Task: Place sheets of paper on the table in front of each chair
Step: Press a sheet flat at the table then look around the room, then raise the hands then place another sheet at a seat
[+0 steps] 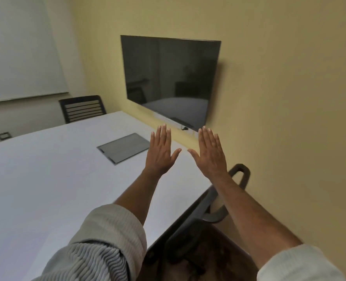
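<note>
Both arms reach forward over the near right corner of the white bench [46,189], sleeves pushed back to the forearms. The left hand [161,154] is flat and spread, back toward the camera, fingers straight and pointing away, thumb angled to the right. The right hand [209,154] mirrors it, fingers extended, thumb angled to the left. The 2 thumb tips are near each other but apart. Neither hand holds anything.

No paper shows anywhere in view, so where the sheets are cannot be told.

A dark grey panel [124,148] lies flush in the bench top, just left of the left hand. 1 chair [83,108] with a slatted back stands at the far end of the bench. Another chair [214,201] is tucked at the bench's right edge, below the right forearm, its armrest showing beside the wall. A dark screen [171,80] hangs on the yellow wall beyond the hands. A whiteboard [20,47] covers the left wall.
</note>
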Motion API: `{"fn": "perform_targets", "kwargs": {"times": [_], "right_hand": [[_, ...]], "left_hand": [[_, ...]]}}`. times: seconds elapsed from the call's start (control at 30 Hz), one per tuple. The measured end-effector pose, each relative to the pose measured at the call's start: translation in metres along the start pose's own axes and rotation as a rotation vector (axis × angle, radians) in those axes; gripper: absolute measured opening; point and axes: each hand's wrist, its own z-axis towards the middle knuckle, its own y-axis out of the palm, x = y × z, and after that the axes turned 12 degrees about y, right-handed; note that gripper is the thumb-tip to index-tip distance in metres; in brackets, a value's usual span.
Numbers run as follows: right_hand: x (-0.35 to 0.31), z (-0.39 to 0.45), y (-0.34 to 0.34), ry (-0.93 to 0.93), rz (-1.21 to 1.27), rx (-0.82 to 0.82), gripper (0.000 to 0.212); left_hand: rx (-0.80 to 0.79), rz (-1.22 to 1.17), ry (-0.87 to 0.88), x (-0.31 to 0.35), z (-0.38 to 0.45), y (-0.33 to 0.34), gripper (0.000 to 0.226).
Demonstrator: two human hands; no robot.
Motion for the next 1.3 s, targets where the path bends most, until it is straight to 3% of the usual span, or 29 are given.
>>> {"fn": "perform_targets", "kwargs": {"times": [0.43,0.6,0.93,1.3], "right_hand": [[-0.221,0.114,0.142,-0.239,0.289,-0.053,0.08],[-0.296,0.129,0.197,-0.394,0.346,-0.132,0.078],[-0.407,0.173,0.31,-0.48,0.417,-0.331,0.077],[-0.5,0.218,0.492,-0.524,0.385,-0.479,0.074]], "left_hand": [[-0.056,0.108,-0.326,-0.25,-0.04,0.035,0.084],[-0.097,0.114,-0.459,-0.324,-0.081,0.05,0.084],[-0.183,0.108,-0.676,-0.446,-0.136,0.085,0.081],[-0.326,-0.016,-0.886,-0.58,-0.17,0.22,0.082]]}}
